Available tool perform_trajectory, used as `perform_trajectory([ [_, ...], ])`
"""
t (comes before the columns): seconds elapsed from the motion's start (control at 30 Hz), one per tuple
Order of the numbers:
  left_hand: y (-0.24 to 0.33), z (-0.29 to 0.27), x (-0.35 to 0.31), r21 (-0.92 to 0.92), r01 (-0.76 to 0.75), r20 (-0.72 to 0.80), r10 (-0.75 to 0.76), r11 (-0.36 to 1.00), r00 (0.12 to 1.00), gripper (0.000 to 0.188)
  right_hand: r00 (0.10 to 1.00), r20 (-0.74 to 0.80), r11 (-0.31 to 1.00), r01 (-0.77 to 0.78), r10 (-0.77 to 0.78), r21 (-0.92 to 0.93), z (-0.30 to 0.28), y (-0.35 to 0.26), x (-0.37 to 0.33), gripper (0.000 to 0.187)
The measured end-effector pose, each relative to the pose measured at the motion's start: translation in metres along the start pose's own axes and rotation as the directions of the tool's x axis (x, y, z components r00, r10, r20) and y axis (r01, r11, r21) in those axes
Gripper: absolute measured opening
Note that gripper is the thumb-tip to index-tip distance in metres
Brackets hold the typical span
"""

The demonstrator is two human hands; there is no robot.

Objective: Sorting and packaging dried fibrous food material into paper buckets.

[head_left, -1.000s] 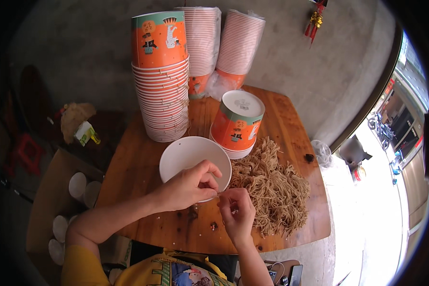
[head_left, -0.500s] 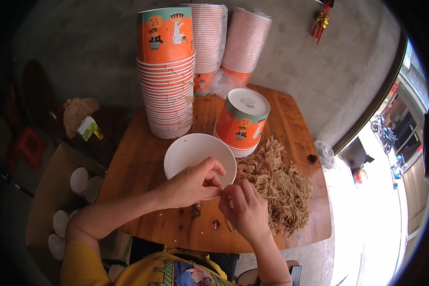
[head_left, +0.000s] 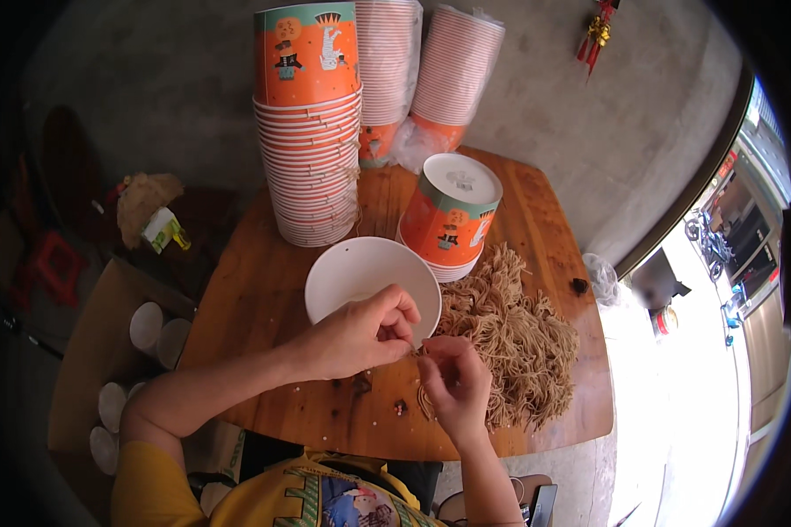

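Note:
A white-lined paper bucket (head_left: 347,272) lies on its side on the wooden table, its mouth toward me and one small hole near its upper rim. My left hand (head_left: 369,334) reaches across the mouth, thumb and fingers closed in a pinch at the lower right rim. There my right hand (head_left: 457,373) meets it, thumb and index finger pinched too. A thin bit of cord seems to be between the fingertips, mostly hidden. Just right of my hands spreads a heap of tan cords (head_left: 523,351), and one strand curves out beneath my right hand.
A tall stack of orange paper buckets (head_left: 312,176) stands behind left, wrapped stacks (head_left: 453,70) farther back. A short upside-down stack (head_left: 453,211) sits behind the cords. Beads dot the wooden table (head_left: 325,413). A cardboard box (head_left: 83,351) with white cups is at left.
My right hand has turned, its fingers opening out a little from a tighter curl while the fingertips stay by the rim. My left hand keeps its place. The whole view has shifted slightly.

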State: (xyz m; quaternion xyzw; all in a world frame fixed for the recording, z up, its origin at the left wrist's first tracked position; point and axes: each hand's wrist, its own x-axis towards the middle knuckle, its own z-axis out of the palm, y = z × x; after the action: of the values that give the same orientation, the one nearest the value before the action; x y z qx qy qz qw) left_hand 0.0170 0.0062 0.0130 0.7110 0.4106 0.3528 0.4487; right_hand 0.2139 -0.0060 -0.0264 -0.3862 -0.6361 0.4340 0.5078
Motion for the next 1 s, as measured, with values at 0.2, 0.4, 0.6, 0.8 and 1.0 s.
perform_trajectory([
  [0.2, -0.003, 0.003, -0.001, 0.016, -0.034, 0.009, 0.034, 0.999, 0.999, 0.031, 0.975, 0.055, 0.902, 0.220, -0.216, -0.371, 0.007, -0.001, 0.003, 0.012],
  [0.4, -0.003, 0.010, -0.004, 0.110, -0.085, 0.010, 0.085, 0.990, 0.996, 0.032, 0.996, 0.029, 0.995, -0.088, 0.086, 0.054, 0.005, 0.019, -0.003, 0.008],
  [0.6, -0.010, 0.012, -0.003, 0.275, -0.187, -0.108, 0.224, 0.943, 0.969, 0.017, 0.982, 0.058, 0.968, -0.185, 0.177, 0.170, 0.006, 0.020, -0.010, 0.012],
  [0.8, -0.007, 0.014, -0.005, 0.366, -0.185, -0.135, 0.249, 0.912, 0.959, 0.008, 0.990, 0.043, 0.974, -0.142, 0.136, 0.174, 0.008, 0.019, -0.013, 0.011],
  [1.0, -0.009, 0.014, -0.004, 0.300, -0.150, -0.172, 0.208, 0.942, 0.963, 0.008, 0.988, 0.045, 0.978, -0.150, 0.144, 0.144, 0.009, 0.020, -0.017, 0.010],
])
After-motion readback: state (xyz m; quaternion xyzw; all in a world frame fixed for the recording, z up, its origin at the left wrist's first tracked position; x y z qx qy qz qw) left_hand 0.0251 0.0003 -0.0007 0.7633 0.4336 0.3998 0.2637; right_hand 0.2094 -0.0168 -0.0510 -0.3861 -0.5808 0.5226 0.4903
